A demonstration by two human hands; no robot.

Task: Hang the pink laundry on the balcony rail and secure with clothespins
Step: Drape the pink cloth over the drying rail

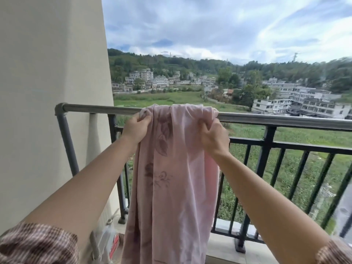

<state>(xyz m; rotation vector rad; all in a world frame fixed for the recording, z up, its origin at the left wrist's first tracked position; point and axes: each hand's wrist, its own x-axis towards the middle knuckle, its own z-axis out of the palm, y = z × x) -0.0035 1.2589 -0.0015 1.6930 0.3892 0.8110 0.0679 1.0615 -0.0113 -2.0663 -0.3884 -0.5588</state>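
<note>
A pink cloth with a faded flower print [171,178] is draped over the grey metal balcony rail [285,121] and hangs down in long folds on my side. My left hand [136,128] pinches the cloth's left edge just under the rail. My right hand [214,137] grips a bunch of the fabric at its right edge, a little below the rail. No clothespins are visible.
A beige wall [53,92] stands close on the left, where the rail bends down into a post [66,138]. Black railing bars [266,159] run below the rail. A white container [106,239] sits on the floor by the wall. Beyond lie fields and buildings.
</note>
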